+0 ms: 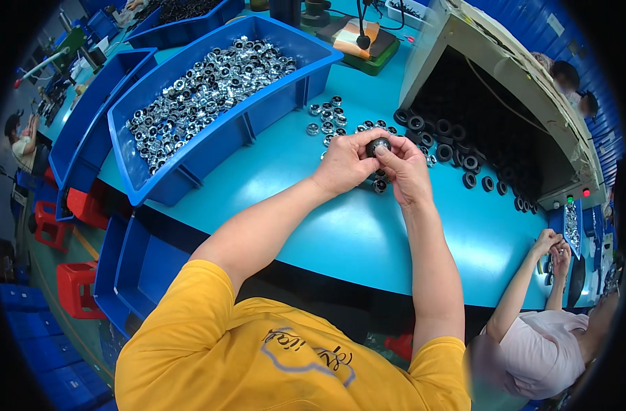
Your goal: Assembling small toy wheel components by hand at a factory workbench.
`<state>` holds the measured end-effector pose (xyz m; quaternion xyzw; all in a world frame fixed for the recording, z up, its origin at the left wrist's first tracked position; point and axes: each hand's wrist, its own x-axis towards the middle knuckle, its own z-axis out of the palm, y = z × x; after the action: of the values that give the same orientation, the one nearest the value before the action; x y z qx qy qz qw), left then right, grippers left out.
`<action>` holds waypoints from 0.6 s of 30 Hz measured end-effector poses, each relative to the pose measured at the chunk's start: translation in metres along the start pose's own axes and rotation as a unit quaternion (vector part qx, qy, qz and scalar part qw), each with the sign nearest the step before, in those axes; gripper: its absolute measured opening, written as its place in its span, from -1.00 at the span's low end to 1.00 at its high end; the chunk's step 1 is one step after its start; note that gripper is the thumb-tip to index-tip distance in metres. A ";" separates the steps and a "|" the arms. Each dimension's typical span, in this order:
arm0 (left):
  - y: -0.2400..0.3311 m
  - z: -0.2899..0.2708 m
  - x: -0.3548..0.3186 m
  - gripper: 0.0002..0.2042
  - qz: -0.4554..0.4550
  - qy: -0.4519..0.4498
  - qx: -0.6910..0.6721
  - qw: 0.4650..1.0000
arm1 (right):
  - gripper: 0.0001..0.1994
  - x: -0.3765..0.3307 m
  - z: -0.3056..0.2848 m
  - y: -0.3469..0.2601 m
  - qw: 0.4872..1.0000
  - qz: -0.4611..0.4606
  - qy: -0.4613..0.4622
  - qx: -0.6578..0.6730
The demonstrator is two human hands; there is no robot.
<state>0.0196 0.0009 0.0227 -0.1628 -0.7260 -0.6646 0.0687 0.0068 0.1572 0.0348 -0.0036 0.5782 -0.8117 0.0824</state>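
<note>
1. Both hands meet above the turquoise table point(368, 233). The left hand point(345, 163) and right hand point(404, 170) are curled together round one small black ring point(378, 145), fingertips pinching it between them.
2. Loose silver parts point(329, 116) lie on the table just beyond the hands.
3. Far left stands a big blue bin point(258, 120) heaped with shiny metal rings.
4. To the right, black rings point(450, 147) spill from a pale open box point(532, 82).
5. At the right edge, another person's hands point(553, 246) work.
</note>
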 end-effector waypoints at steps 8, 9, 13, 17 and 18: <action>0.003 0.006 -0.003 -0.57 0.152 0.077 0.200 0.965 | -0.72 0.007 -0.002 0.010 1.000 -0.022 0.008 -0.010; 0.004 0.005 -0.003 -0.57 0.153 0.071 0.192 0.967 | -0.72 0.005 -0.003 0.009 1.000 -0.017 -0.005 0.012; 0.004 0.000 0.000 -0.56 0.035 0.007 -0.010 0.999 | -0.73 -0.004 0.003 -0.007 0.998 0.026 -0.021 0.044; 0.007 0.002 0.000 -0.54 0.030 0.014 0.050 0.998 | -0.74 0.003 -0.001 0.007 0.999 -0.028 0.007 -0.016; 0.007 0.002 -0.001 -0.54 0.028 0.018 0.074 0.997 | -0.75 0.005 0.001 0.011 0.999 -0.040 0.015 -0.031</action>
<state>0.0230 0.0034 0.0288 -0.1655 -0.7668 -0.6100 0.1119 0.0038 0.1520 0.0246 -0.0173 0.6036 -0.7961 0.0409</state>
